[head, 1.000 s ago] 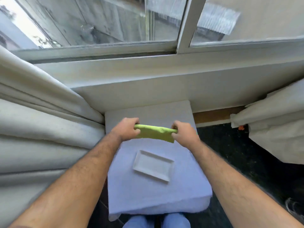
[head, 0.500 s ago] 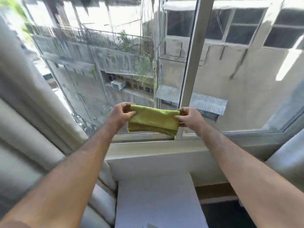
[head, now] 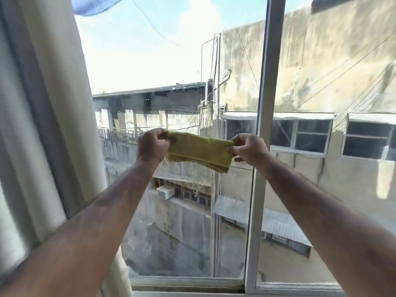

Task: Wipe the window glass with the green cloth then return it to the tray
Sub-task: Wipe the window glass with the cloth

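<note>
The folded green cloth [head: 199,151] is stretched level between both hands, in front of the window glass [head: 171,71]. My left hand [head: 151,146] pinches its left end and my right hand [head: 248,150] pinches its right end. The cloth hangs a little at its lower right corner. I cannot tell whether it touches the pane. The tray is out of view.
A white window frame post [head: 264,125] runs upright just right of my right hand, dividing two panes. A pale curtain [head: 42,125] hangs along the left side. The lower window frame [head: 188,281] crosses the bottom. Buildings show outside.
Both hands have lifted the cloth from above the tray up to mid-window height, and my view has tilted up from the table to the glass.
</note>
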Demonstrator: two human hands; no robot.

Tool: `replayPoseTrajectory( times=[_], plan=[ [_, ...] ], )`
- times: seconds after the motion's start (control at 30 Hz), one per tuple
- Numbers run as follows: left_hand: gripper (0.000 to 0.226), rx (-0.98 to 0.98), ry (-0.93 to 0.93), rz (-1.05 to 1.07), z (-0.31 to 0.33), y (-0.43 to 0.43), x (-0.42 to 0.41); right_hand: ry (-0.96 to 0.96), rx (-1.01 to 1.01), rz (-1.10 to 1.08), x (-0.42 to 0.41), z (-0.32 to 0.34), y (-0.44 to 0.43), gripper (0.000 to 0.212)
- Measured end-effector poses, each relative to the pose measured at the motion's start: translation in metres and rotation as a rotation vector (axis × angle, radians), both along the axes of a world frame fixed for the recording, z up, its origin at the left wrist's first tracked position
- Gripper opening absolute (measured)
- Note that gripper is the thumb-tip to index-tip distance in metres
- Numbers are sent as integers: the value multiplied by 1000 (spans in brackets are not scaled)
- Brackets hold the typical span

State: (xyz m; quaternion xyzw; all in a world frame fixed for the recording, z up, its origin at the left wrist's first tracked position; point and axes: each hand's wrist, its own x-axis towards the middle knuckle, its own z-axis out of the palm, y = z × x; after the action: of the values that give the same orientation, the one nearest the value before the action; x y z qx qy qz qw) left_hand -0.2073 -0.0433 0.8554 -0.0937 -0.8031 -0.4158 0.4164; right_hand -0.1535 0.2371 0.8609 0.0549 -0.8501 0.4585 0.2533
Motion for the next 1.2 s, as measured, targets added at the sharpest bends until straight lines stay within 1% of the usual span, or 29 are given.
replayPoseTrajectory(
  times=[0.1,0.2,0.27,0.3,0.37,0.43,0.5,0.53,0.6,0.67,0.73,0.77,0.83,0.87,0.9,1.0,1.03,1.07,1.1,1.17,1.2],
  plan=[
    [28,-9,120,133,45,1,-3,33,63,-7,-15,23,-13,12],
    [28,-19,201,211,82,5,-8,56,124,35,-30,35,-32,14],
    [30,-45,236,242,103,9,-15,105,259,44,-40,40,-41,16],
    [29,-58,261,255,112,10,-19,164,351,13,-45,44,-42,18],
    [29,-83,318,270,129,12,-28,344,484,-116,-52,53,-31,28],
    [29,-100,373,266,144,14,-39,531,565,-318,-59,63,-7,42],
    [30,-93,406,260,151,16,-54,622,629,-561,-66,72,24,60],
    [31,-92,411,255,151,19,-60,619,654,-639,-69,74,39,69],
    [38,-94,433,226,143,27,-77,570,669,-695,-80,75,65,84],
    [58,-104,442,162,124,35,-93,546,641,-670,-92,70,82,91],
    [75,-162,436,135,102,36,-112,583,633,-658,-105,62,89,93],
    [76,-225,453,148,93,34,-122,607,629,-668,-112,59,91,92],
    [68,-361,521,208,76,29,-140,644,615,-705,-126,54,91,90],
    [64,-378,552,242,70,28,-147,662,603,-725,-132,53,90,90],
    [60,-331,560,278,68,32,-153,685,591,-741,-139,51,90,90],
    [56,53,458,354,70,74,-156,769,577,-787,-153,49,93,84],
    [56,92,457,355,69,94,-155,798,578,-800,-156,48,94,82],
    [56,27,484,337,64,114,-154,824,579,-813,-159,47,95,79],
    [56,-120,539,300,55,132,-156,840,579,-828,-161,47,97,76],
    [54,-551,694,221,35,140,-161,848,583,-849,-163,46,98,73],
    [53,-742,753,190,33,128,-163,849,586,-854,-164,46,98,72]
  ],
)
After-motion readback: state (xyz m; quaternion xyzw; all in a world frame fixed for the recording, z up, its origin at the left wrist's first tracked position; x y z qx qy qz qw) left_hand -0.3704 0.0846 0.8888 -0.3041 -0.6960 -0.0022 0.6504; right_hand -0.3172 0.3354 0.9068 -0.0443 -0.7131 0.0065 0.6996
